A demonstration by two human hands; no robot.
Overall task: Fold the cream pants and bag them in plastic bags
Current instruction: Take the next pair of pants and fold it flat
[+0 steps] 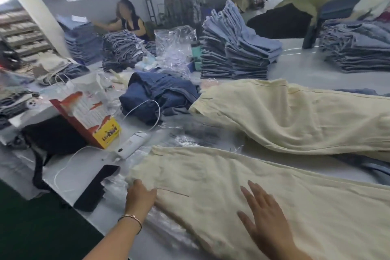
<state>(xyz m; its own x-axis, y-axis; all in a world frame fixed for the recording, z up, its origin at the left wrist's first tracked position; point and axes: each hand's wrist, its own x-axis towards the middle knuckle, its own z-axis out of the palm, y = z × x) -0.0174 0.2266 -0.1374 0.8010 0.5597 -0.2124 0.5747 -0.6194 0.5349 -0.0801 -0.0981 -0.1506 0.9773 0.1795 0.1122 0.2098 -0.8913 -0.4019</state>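
Note:
Cream pants lie spread flat across the near part of the white table, their waist end toward the left. My left hand holds the left edge of the cloth, with fingers tucked under the hem. My right hand rests flat on the fabric with straight fingers. A second cream pair lies stretched out behind it. Clear plastic bags lie flat on the table beneath and beside the near pants.
A red and yellow paper bag, a white charger with cable, a black phone and a black bag sit left. Crumpled navy pants lie behind. Blue folded stacks and a seated person are farther back.

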